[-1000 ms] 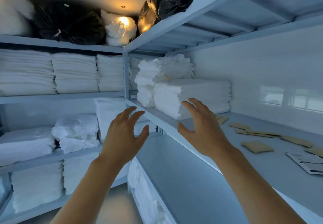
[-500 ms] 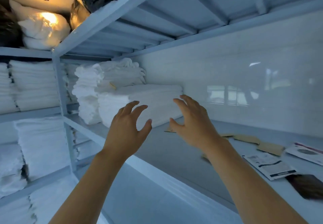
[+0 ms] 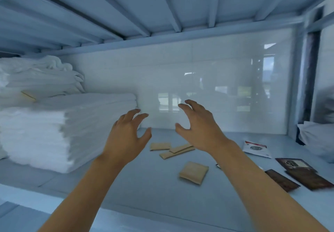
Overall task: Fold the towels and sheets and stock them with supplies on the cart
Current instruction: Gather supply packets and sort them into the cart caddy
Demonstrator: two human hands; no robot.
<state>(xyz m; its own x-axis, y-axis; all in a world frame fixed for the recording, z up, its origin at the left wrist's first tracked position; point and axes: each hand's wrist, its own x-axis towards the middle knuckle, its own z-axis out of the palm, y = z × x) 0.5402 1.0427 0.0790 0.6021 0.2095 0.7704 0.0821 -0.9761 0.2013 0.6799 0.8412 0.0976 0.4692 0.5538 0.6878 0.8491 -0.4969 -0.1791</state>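
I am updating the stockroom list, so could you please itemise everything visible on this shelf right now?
folded linen stack: one, white, left of shelf, front.
rumpled linen pile: one, white, behind and above that stack.
tan packets: about four, tan, mid-shelf; three lie close together near the back.
white printed sachet: one, white with red, right of shelf.
dark packets: about three, dark brown, right front edge.
white bundle: one, white, far right, partly cut off.
shelf: one, pale blue-grey metal.
left hand: one, fingers spread, holds nothing.
right hand: one, fingers spread, holds nothing.
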